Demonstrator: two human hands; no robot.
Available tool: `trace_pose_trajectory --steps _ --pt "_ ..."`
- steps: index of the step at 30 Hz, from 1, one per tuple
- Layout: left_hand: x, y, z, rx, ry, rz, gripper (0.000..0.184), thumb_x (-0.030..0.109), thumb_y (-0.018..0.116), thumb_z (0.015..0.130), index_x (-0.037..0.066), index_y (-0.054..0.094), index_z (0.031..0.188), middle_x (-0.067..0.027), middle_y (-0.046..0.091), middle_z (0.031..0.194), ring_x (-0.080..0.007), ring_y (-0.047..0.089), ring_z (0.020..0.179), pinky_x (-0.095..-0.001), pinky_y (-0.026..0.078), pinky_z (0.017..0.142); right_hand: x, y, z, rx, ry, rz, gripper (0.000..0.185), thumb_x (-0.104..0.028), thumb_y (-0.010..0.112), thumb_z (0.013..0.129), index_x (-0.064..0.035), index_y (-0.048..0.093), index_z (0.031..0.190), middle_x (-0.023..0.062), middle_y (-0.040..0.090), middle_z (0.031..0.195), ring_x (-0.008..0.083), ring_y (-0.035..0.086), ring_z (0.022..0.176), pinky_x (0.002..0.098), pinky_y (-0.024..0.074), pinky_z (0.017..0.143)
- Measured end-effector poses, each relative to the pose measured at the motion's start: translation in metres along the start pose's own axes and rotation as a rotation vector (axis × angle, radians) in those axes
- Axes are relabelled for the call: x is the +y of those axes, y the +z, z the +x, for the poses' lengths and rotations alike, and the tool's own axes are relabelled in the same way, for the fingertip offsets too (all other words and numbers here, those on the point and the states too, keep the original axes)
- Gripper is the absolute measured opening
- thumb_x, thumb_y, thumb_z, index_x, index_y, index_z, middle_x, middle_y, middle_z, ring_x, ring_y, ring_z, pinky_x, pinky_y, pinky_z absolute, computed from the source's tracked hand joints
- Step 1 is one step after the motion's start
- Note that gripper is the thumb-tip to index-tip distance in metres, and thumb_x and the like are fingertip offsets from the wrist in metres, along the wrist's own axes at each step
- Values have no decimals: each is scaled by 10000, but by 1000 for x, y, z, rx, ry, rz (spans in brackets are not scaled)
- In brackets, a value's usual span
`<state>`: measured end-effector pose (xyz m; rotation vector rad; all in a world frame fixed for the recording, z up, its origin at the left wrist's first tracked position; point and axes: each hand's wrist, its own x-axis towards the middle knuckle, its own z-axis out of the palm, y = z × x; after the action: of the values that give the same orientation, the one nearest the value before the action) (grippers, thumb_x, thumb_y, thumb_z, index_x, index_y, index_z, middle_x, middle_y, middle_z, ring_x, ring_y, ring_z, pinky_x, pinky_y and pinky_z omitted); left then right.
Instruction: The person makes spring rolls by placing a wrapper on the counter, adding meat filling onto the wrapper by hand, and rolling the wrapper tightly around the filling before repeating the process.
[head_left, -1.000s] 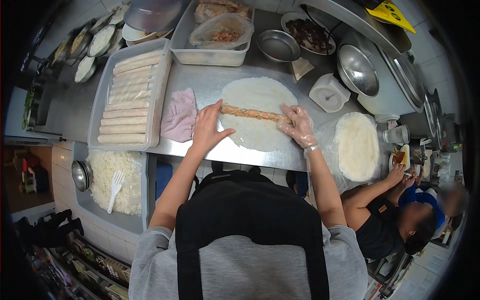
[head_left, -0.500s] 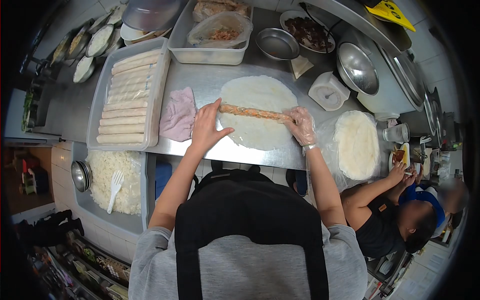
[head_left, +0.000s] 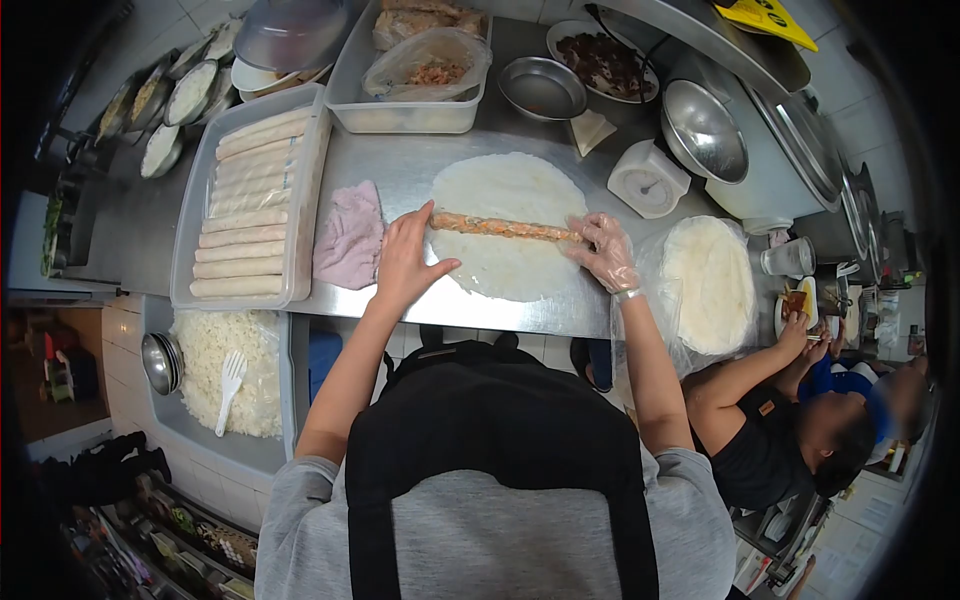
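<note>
A long strip of orange, shredded-looking filling [head_left: 500, 227] lies across a thin, round white wrapper sheet [head_left: 510, 180] on the steel counter. My left hand [head_left: 408, 258] is bare and open at the strip's left end, its fingertips at the wrapper's edge and its thumb spread towards me. A clear plastic glove covers my right hand [head_left: 606, 255], whose bent fingers and thumb close around the strip's right end. Beside my left hand is a crumpled pink cloth [head_left: 349, 235]. To the right of my gloved hand, a stack of white wrapper sheets [head_left: 708, 285] rests on clear plastic.
A plastic tub [head_left: 318, 140] at left holds several pale rolls. Behind stand a bin [head_left: 400, 118] with bagged filling, a metal bowl [head_left: 543, 88] and a kitchen scale [head_left: 648, 180]. Cooked rice [head_left: 205, 385] fills a lower tray at left. Co-workers [head_left: 750, 440] are at right.
My right hand's fingers have shifted slightly at the end of the filling strip. The whole view has moved a little; my left hand keeps its place at the other end.
</note>
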<state>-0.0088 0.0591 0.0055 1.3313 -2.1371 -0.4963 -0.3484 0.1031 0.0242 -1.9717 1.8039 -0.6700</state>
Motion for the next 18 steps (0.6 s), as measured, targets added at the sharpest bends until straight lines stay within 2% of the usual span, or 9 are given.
trace_pose_trajectory --steps 1,3,4,6,9,12,15,18 --pt "0 0 0 2 5 3 972 320 856 604 54 383 1411 -183 530 1262 -351 447 1221 -457 351 1029 -3 1 3 0 -3 -1 504 -235 784 693 -118 677 1171 91 586 1061 285 540 1032 383 437 931" --pt "-1 1 0 7 10 4 974 318 856 603 52 382 1411 -183 530 1261 -351 447 1220 -455 352 1028 -11 8 8 187 -173 -71 431 -215 764 706 -115 696 1120 87 586 1068 261 539 1017 404 436 911" --pt "-1 1 0 12 17 6 976 317 857 601 50 381 1411 -182 530 1260 -351 448 1218 -454 353 1028 -22 11 10 183 -177 -70 431 -215 764 706 -115 696 1120 87 586 1068 261 539 1017 404 436 911" --pt "-1 0 0 16 22 0 977 316 857 601 48 380 1411 -181 531 1260 -351 449 1216 -452 354 1028 -47 22 18 155 -323 -272 345 -188 730 707 -105 707 1041 75 602 1025 250 562 965 421 436 870" --pt "0 -1 0 19 26 -8 981 315 858 598 44 379 1410 -176 531 1259 -349 449 1212 -447 357 1028 -76 46 41 65 -359 -317 260 -170 698 705 -113 699 959 58 612 953 244 586 910 421 433 816" --pt "0 -1 0 18 13 -14 985 312 860 596 43 376 1410 -171 531 1256 -346 447 1212 -443 359 1027 -86 65 52 51 -400 -330 330 -215 722 725 -82 681 1024 62 614 935 252 576 936 412 431 845" --pt "0 -2 -1 17 8 -29 985 308 862 598 45 372 1411 -167 530 1254 -342 444 1215 -442 361 1023 -93 72 60 3 -382 -434 302 -203 730 717 -82 682 990 60 607 895 246 582 908 417 432 833" --pt "-1 -2 -2 19 6 -48 986 306 862 603 48 364 1415 -167 527 1254 -341 443 1216 -444 363 1019 -106 76 62 50 -414 -333 289 -180 733 709 -75 686 974 60 607 884 250 587 881 420 439 813"
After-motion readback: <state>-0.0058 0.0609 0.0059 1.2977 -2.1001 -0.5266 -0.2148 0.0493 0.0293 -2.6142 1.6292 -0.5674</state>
